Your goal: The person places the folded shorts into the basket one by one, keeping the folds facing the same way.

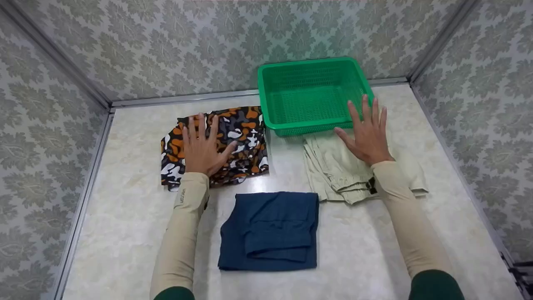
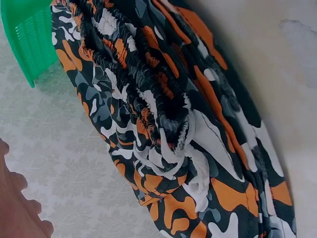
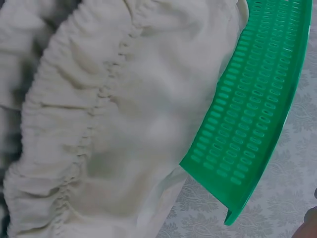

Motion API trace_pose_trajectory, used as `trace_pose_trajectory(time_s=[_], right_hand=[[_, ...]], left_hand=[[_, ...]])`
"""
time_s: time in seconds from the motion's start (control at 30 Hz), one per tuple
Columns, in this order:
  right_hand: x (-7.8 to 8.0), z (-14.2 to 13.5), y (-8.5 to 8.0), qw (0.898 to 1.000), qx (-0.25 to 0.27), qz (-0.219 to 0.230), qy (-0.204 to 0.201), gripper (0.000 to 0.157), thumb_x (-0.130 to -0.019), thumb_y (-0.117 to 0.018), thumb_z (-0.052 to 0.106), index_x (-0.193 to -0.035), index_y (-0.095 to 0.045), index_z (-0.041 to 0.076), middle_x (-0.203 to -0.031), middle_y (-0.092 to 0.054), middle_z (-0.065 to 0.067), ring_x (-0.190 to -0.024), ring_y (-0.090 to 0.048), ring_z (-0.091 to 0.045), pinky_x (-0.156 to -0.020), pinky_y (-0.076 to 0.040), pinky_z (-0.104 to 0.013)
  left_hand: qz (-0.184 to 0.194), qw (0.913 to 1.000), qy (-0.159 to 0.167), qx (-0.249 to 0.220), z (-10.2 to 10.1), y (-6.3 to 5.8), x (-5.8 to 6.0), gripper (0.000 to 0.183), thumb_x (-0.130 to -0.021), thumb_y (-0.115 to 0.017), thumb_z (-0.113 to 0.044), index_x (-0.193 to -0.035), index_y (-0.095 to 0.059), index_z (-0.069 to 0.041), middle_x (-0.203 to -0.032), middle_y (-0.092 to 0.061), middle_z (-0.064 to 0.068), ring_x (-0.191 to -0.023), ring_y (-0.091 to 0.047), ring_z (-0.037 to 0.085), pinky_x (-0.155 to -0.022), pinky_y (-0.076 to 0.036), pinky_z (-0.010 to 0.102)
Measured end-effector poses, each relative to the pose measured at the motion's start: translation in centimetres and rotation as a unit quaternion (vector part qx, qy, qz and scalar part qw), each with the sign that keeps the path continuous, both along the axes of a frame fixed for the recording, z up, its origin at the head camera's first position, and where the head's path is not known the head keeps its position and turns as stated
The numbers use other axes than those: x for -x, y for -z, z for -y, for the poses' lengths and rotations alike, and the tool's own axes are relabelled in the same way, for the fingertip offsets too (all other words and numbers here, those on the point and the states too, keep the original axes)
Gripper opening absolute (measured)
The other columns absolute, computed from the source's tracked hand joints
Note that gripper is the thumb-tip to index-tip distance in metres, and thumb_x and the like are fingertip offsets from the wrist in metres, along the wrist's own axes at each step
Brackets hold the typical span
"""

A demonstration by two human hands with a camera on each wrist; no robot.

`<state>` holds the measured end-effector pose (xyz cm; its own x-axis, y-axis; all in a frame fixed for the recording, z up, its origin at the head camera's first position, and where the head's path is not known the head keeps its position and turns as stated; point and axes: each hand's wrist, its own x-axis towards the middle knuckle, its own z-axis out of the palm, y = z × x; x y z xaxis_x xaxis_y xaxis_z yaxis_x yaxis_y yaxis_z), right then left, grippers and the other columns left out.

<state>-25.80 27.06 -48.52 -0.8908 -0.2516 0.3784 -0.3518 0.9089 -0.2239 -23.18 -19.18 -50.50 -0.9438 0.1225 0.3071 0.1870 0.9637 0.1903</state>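
Observation:
My left hand (image 1: 204, 152), fingers spread, is over folded camouflage-print pants (image 1: 250, 143) in orange, black, grey and white. The left wrist view shows their gathered elastic waistband and white drawstring (image 2: 198, 173), with the fingertips (image 2: 22, 203) apart from the cloth. Over folded cream pants (image 1: 327, 166) is my right hand (image 1: 368, 139), fingers likewise spread, by the near right corner of a green basket (image 1: 310, 62). The right wrist view shows the cream gathered waistband (image 3: 64, 163) close up. Neither hand grips anything. Folded dark blue pants (image 1: 275, 229) lie between the forearms.
The basket stands against the back wall (image 1: 187, 50), its perforated side (image 3: 242, 109) beside the cream pants. Patterned walls with metal edging enclose the pale tabletop (image 1: 125, 216) at the back, left and right. A dark object (image 1: 522, 275) sits at the right edge.

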Motion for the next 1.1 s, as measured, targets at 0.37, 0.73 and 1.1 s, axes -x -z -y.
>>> trace_pose_trajectory(time_s=[0.37,0.73,1.1], right_hand=[[-4.4,1.9,2.2,0.986,0.159,0.047,-0.027,0.058,-0.104,-0.057,0.042,-0.145,-0.051,0.001,-0.157,-0.033,-0.023,-0.144,-0.029,-0.042,-0.11,-0.032,-0.062],[-11.8,4.6,6.1,0.952,0.297,0.048,-0.049,0.024,-0.099,-0.068,0.014,-0.118,-0.069,-0.001,-0.117,-0.06,-0.014,-0.101,-0.061,-0.025,-0.083,-0.052,-0.04],[-17.0,6.6,7.0,0.855,0.428,0.29,0.044,0.042,-0.099,-0.069,0.02,-0.132,-0.057,-0.002,-0.113,-0.065,-0.016,-0.101,-0.069,-0.027,-0.083,-0.057,-0.031]], left_hand=[[-0.026,0.9871,0.139,-0.075,-2.8,-0.1,-5.5,0.038,-0.097,-0.07,-0.029,-0.131,-0.066,-0.012,-0.12,-0.059,0.014,-0.103,-0.055,0.032,-0.086,-0.047,0.049],[0.101,0.9639,0.222,-0.107,-8.2,2.4,-13.7,0.037,-0.101,-0.063,-0.037,-0.134,-0.066,-0.021,-0.107,-0.066,0.006,-0.089,-0.065,0.023,-0.077,-0.055,0.044],[0.267,0.9342,0.237,-0.005,-11.8,4.7,-16.6,0.059,-0.105,-0.047,-0.052,-0.159,-0.035,-0.033,-0.123,-0.059,0.014,-0.106,-0.063,0.031,-0.096,-0.048,0.055]])
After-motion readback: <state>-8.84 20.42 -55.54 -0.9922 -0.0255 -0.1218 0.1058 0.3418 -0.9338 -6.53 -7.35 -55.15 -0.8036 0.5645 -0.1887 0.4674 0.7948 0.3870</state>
